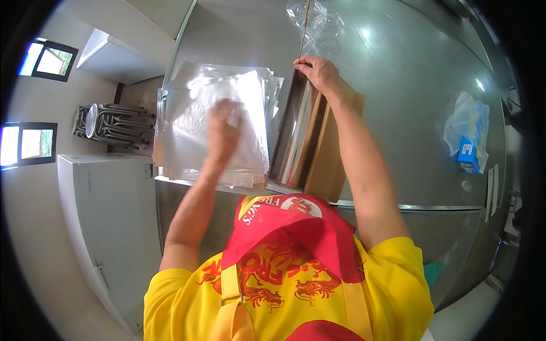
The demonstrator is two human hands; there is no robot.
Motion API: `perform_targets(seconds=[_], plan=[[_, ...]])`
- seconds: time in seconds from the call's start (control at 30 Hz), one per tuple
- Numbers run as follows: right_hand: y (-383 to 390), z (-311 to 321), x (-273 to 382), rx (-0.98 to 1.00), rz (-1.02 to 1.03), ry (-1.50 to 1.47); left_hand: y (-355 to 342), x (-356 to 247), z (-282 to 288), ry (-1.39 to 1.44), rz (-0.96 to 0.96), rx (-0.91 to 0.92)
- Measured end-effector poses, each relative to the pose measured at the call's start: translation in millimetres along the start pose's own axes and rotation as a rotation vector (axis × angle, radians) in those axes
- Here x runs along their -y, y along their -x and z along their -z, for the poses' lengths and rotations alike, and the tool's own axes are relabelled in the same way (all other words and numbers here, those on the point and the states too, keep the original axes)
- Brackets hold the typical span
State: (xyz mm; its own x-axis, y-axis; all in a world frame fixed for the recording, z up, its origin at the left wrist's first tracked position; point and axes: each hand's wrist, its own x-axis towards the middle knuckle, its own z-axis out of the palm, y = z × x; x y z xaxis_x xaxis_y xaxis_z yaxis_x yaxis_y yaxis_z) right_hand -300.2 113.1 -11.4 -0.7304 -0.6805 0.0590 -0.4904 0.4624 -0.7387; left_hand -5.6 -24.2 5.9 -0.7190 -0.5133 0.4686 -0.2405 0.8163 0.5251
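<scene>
A stack of thin, shiny, see-through sheets [185, 128] lies on the metal table to the left, its edges uneven. My left hand [225, 132] is over the middle of the stack, smeared by motion, so its fingers cannot be made out. Right of the stack lies a long narrow cardboard box [323, 149], its side towards the sheets open. Inside it shows a long shiny roll [294, 136] with reddish streaks. My right hand [319, 74] pinches the box's far end, thumb and fingers together at its edge. A thin brown strip [305, 31] runs away from that corner.
Crumpled clear film [321, 25] lies beyond the box on the steel table [398, 74]. At the right are a plastic bag [465, 122] and a small blue box [468, 154]. Stacked metal stools [116, 125] and a white chest [114, 216] stand to the left.
</scene>
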Motion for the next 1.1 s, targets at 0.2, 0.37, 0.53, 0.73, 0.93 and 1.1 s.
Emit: perform_targets(seconds=[0.2, 0.37, 0.53, 0.73, 0.93, 1.1], plan=[[-2, 3, 6, -0.011, 0.043, -0.023, -5, -108, -54, -0.455, -0.148, 0.363], [-1, -2, 0, -0.037, 0.065, -0.066, -17, -113, -64, -0.448, -0.185, 0.328], [0, -2, 0, -0.066, 0.081, -0.034, -8, -105, -68, -0.548, -0.135, 0.404], [-3, -3, 1, -0.043, 0.062, -0.038, -17, -93, -96, -0.419, 0.012, 0.420], [-7, -8, -19, -0.001, 0.078, -0.224, -60, -81, -5, 0.303, 0.338, 0.254], [-1, 1, 0, -0.010, 0.050, -0.092, -121, -74, 111, 0.531, 0.443, 0.168]])
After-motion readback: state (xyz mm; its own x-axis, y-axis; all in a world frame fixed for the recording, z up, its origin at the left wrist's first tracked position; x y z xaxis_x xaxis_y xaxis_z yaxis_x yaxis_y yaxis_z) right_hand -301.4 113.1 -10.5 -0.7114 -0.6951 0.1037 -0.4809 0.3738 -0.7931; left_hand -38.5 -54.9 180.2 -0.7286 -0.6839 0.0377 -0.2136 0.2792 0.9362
